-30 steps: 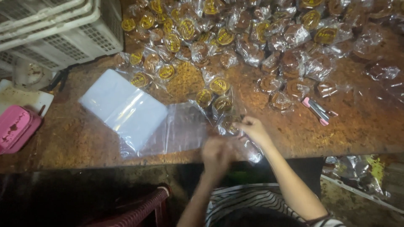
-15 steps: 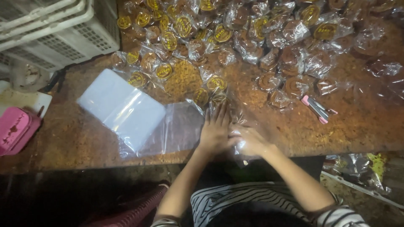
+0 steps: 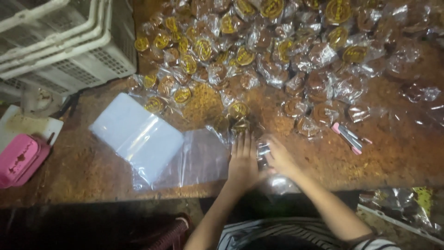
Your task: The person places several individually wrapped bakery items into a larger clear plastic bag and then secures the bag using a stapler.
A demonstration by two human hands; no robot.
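Observation:
My left hand (image 3: 243,162) lies flat, fingers stretched out, on a clear plastic bag (image 3: 203,157) near the front edge of the brown table (image 3: 92,171). Right beside it, my right hand (image 3: 280,157) pinches a small clear packet (image 3: 262,150) that sits between the two hands. Just beyond my fingertips are wrapped round cakes with yellow labels (image 3: 238,111). A large heap of the same wrapped cakes (image 3: 277,51) covers the far half of the table.
A stack of clear bags (image 3: 138,134) lies to the left of my hands. White plastic crates (image 3: 60,46) stand at the far left, with a pink device (image 3: 18,159) below them. A pink and grey tool (image 3: 349,137) lies to the right. More clear bags (image 3: 402,208) lie below the table's right end.
My left hand has come up from the table edge and settled flat on the clear bag beside my right hand. Both hands have closed in on the small packet.

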